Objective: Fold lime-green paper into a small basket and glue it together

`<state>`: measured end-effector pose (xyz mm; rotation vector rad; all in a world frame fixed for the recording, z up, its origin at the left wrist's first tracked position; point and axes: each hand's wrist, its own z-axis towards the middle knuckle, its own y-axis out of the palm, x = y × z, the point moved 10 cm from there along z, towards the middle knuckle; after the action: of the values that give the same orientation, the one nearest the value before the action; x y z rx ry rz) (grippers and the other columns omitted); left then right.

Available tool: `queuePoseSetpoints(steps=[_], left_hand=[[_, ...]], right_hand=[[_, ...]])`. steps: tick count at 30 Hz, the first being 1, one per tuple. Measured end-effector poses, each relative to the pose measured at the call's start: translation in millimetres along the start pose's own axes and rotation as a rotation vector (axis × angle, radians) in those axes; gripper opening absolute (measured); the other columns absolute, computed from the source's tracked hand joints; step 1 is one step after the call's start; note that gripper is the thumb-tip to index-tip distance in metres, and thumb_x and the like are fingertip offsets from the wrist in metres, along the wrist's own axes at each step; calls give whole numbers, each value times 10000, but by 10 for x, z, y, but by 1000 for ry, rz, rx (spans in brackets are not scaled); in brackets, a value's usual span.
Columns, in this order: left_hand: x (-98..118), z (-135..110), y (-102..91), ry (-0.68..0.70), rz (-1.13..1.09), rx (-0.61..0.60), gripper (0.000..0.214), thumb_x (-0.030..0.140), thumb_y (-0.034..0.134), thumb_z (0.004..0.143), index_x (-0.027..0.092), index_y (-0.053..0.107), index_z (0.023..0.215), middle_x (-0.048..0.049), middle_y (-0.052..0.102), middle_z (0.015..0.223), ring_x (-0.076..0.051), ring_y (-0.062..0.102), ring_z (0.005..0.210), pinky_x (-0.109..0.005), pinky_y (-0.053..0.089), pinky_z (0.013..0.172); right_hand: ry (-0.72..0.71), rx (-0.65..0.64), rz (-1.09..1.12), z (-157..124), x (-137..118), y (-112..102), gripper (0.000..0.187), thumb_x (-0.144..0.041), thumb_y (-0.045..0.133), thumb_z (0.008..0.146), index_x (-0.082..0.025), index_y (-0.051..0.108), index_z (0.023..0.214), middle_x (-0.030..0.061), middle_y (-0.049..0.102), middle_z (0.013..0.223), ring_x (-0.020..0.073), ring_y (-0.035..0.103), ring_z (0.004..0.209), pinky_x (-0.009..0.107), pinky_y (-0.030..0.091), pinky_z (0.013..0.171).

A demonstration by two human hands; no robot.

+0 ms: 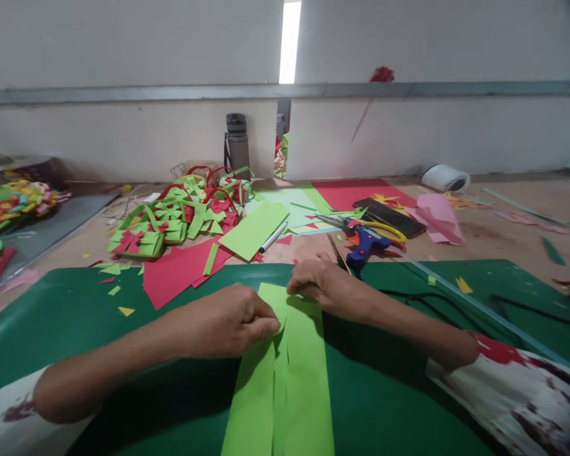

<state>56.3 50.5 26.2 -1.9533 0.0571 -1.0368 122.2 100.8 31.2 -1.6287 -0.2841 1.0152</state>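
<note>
A long light-green paper sheet (308, 380) lies lengthwise on the green mat, with slits and a narrow strip along its middle. My left hand (240, 320) is closed at the sheet's left half, thumb and forefinger pinching paper near the central slit. Close to the far edge, my right hand (316, 282) is also closed, its fingertips pressed on the sheet's upper right part. Its curled fingers partly hide that corner. Just beyond the right hand lie scissors (380, 231) with yellow handles and a blue glue gun (363, 247).
Small green and red paper baskets (171, 215) are heaped at the back left, near a grey bottle (237, 145). Red paper (180, 269), a marker (274, 237), a dark phone (392, 217) and a white roll (444, 178) lie behind the green mat (171, 392). Black cord (422, 296) crosses the right side.
</note>
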Motion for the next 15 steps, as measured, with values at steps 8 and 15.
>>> queuePoseSetpoints(steps=[8,15], left_hand=[[169,-178,202,-78,326,-32,319,353,361,898,189,604,769,-82,575,763,-189,523,670,-268,370,568],[333,-311,538,181,600,106,228,382,468,853,200,604,858,-96,604,697,-202,524,565,-239,243,382]], right_hand=[[-89,63,-55,-178,-12,108,296,7,450,728,-203,656,746,41,627,949,184,553,958,482,223,956],[-135,100,-104,-197,-20,134,250,-25,468,744,-214,633,749,22,613,936,183,553,940,483,143,993]])
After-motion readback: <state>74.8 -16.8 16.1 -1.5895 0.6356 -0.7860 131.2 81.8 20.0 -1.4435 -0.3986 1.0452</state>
